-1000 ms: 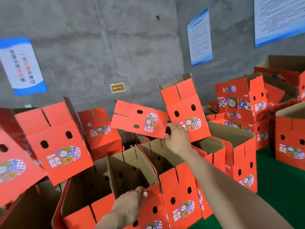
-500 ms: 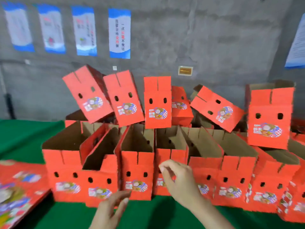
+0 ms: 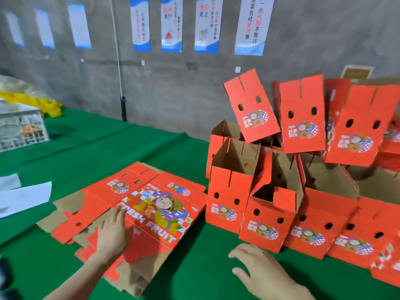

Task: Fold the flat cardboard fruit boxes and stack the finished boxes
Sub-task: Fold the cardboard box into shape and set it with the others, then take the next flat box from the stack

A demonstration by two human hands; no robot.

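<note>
Looks down on a pile of flat red printed cardboard box blanks (image 3: 155, 213), brown at the cut flaps, spread on a green cloth-covered table (image 3: 205, 269); takes that pile as the fixed mark for everything else; finds the left hand (image 3: 113, 232) palm down on the pile's near-left part, fingers straight and a little apart, resting or pressing rather than gripping; finds the right hand (image 3: 259, 270) off the pile, right of its near corner, hovering over bare cloth with fingers loosely spread and holding nothing; puts the left hand far the nearer, touching the top blank, and asks of the right hand a leftward reach to meet the pile's right edge; reads the pile as lying askew, one corner pointing right toward a heap of folded red cardboard fruit boxes (image 3: 324, 169), with the nearest upright open-topped box (image 3: 229, 198) just beside that corner; cannot settle the blank's long axis for certain, though seems to run from the near side away toward the grey concrete wall (image 3: 173, 87); judges the step in hand to be taking the top blank for folding; calls for peeling one sheet only from the several stacked beneath; notes white paper sheets (image 3: 23, 197) left of the pile, a white slotted plastic crate (image 3: 21, 128) farther left and beyond, and blue-and-white posters (image 3: 249, 24) high on the wall behind.
</note>
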